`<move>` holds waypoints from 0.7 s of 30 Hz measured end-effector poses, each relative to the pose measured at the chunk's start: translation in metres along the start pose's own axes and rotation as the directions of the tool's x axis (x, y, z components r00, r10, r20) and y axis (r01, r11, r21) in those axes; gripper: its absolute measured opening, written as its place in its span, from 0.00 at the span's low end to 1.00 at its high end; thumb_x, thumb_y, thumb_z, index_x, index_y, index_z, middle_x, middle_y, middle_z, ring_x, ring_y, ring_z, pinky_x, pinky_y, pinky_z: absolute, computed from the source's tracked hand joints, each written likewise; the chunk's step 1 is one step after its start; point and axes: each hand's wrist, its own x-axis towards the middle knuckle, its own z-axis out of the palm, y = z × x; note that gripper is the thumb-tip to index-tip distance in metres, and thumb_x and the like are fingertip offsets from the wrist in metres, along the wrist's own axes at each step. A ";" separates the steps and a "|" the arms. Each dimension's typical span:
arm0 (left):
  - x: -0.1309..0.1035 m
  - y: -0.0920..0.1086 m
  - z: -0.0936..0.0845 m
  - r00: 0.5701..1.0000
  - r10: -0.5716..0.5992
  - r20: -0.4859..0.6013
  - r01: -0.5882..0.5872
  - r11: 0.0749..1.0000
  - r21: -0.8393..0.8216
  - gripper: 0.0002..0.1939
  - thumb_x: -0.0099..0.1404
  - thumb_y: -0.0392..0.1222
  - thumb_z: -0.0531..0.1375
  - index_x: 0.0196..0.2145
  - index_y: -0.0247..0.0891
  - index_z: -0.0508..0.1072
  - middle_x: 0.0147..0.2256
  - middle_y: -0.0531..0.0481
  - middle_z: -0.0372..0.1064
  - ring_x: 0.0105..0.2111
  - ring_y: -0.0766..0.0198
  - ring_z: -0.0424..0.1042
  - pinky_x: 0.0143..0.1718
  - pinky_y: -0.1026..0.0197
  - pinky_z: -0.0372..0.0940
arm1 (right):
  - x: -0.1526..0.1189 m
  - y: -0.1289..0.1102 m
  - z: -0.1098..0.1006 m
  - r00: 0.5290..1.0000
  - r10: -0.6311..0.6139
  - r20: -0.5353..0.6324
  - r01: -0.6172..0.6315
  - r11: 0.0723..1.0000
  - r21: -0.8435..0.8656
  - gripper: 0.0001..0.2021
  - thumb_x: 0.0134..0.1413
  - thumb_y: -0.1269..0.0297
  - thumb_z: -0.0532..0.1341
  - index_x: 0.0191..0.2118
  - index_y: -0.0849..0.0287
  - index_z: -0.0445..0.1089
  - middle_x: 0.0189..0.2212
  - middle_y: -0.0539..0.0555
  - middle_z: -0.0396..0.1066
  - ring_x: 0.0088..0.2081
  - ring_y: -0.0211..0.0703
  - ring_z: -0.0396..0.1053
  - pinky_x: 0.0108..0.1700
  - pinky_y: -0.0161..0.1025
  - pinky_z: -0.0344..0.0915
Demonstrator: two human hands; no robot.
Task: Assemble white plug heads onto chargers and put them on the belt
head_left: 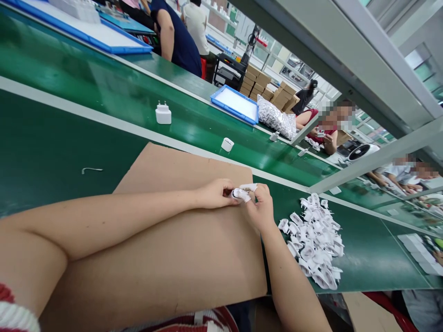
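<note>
Over the sheet of brown cardboard [207, 249], my two hands meet around a small white plastic part [236, 193] with a dark opening. My left hand [218, 193] pinches its left side between thumb and fingers. From the right, my right hand [259, 203] holds the same part, with white coverings on its thumb and a fingertip. The fingers hide much of the part. Just right of the cardboard, a pile of white plastic parts [314, 240] lies on the green table.
Beyond a pale rail [138, 131], a white charger [163, 114] with prongs up and a white piece [227, 145] sit on the green belt. Blue-rimmed trays [238, 121] and a bag of parts [277, 119] lie behind. A metal frame [374, 152] slants at right. People work nearby.
</note>
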 end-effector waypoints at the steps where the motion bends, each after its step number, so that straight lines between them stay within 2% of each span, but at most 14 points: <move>1: 0.000 0.000 0.000 1.000 -0.010 -0.003 0.010 1.000 0.009 0.20 0.60 0.59 0.68 0.36 0.38 0.79 0.35 0.49 0.74 0.33 0.60 0.71 0.34 0.59 0.66 | 0.000 0.000 0.000 1.000 -0.004 -0.012 0.004 1.000 -0.010 0.09 0.62 0.63 0.62 0.42 0.47 0.80 0.41 0.53 0.80 0.47 0.54 0.69 0.53 0.51 0.67; 8: 0.000 0.005 0.000 1.000 0.011 -0.012 -0.011 1.000 -0.006 0.20 0.59 0.59 0.68 0.33 0.37 0.78 0.33 0.49 0.73 0.32 0.60 0.71 0.34 0.59 0.66 | 0.001 0.004 0.003 0.999 -0.010 0.034 0.011 0.999 -0.031 0.08 0.62 0.64 0.62 0.42 0.49 0.80 0.41 0.55 0.79 0.47 0.55 0.68 0.51 0.51 0.66; 12: 0.000 0.008 -0.001 0.999 0.037 -0.007 -0.037 0.999 -0.005 0.18 0.59 0.58 0.68 0.32 0.38 0.79 0.32 0.50 0.73 0.32 0.60 0.71 0.34 0.59 0.66 | 0.003 0.005 0.003 0.998 0.001 0.068 0.010 0.985 -0.173 0.08 0.58 0.69 0.61 0.37 0.51 0.78 0.38 0.55 0.77 0.47 0.55 0.68 0.50 0.49 0.66; 15: -0.001 0.008 0.000 1.000 0.010 -0.026 -0.010 1.000 -0.017 0.19 0.58 0.58 0.68 0.33 0.38 0.79 0.31 0.50 0.74 0.31 0.59 0.72 0.34 0.59 0.67 | 0.006 0.004 0.002 0.996 0.014 0.088 0.013 0.954 -0.299 0.08 0.52 0.73 0.62 0.32 0.52 0.76 0.35 0.55 0.76 0.46 0.55 0.69 0.50 0.50 0.65; 18: -0.002 0.007 0.003 0.999 -0.028 -0.030 0.026 0.997 -0.078 0.23 0.59 0.58 0.69 0.44 0.38 0.81 0.35 0.49 0.78 0.34 0.57 0.74 0.36 0.58 0.69 | 0.006 0.003 0.004 0.996 0.052 0.075 -0.027 0.951 -0.307 0.09 0.49 0.73 0.62 0.34 0.53 0.76 0.35 0.55 0.76 0.45 0.54 0.69 0.52 0.50 0.64; 21: -0.007 0.006 0.008 0.998 -0.011 -0.067 0.008 0.999 -0.043 0.33 0.61 0.56 0.69 0.60 0.38 0.74 0.43 0.46 0.80 0.38 0.55 0.77 0.41 0.56 0.71 | 0.003 0.006 0.009 0.982 0.181 0.046 -0.173 0.975 -0.141 0.10 0.51 0.71 0.62 0.38 0.52 0.77 0.33 0.52 0.75 0.38 0.49 0.69 0.47 0.46 0.66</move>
